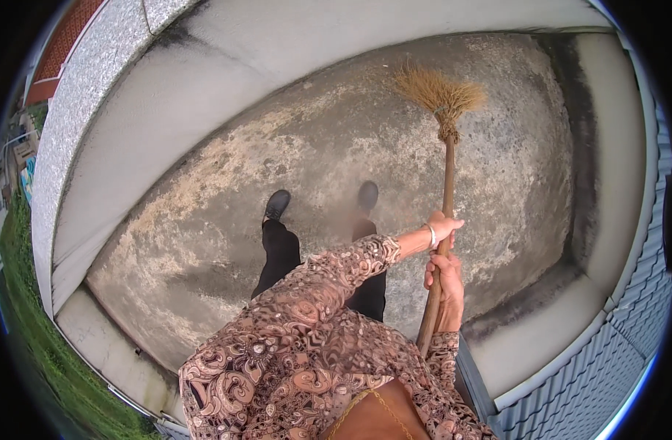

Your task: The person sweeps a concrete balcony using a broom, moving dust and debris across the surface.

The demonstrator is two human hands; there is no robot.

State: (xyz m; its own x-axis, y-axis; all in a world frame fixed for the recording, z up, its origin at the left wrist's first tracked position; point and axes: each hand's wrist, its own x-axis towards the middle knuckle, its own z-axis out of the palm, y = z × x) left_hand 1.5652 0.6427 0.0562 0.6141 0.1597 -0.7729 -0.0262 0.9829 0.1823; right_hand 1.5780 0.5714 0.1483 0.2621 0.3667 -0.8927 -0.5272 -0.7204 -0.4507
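Note:
A straw broom with a long wooden handle (449,170) reaches away from my body, to the right of my feet. My left hand (442,228), with a white bangle at the wrist, grips the handle partway along. Just below it, nearer my body, my right hand (448,272) is closed around the same handle. The flared bristles (439,91) are at the far end, over the stained concrete floor (314,143); whether they touch it I cannot tell. The handle's near end is hidden by my patterned sleeve and body.
My dark shoes (277,204) stand apart on the floor. A pale parapet wall (231,49) curves along the far and left sides, with another low wall (613,159) at the right. Beyond are blue-grey roof tiles (578,379) and green ground (22,297).

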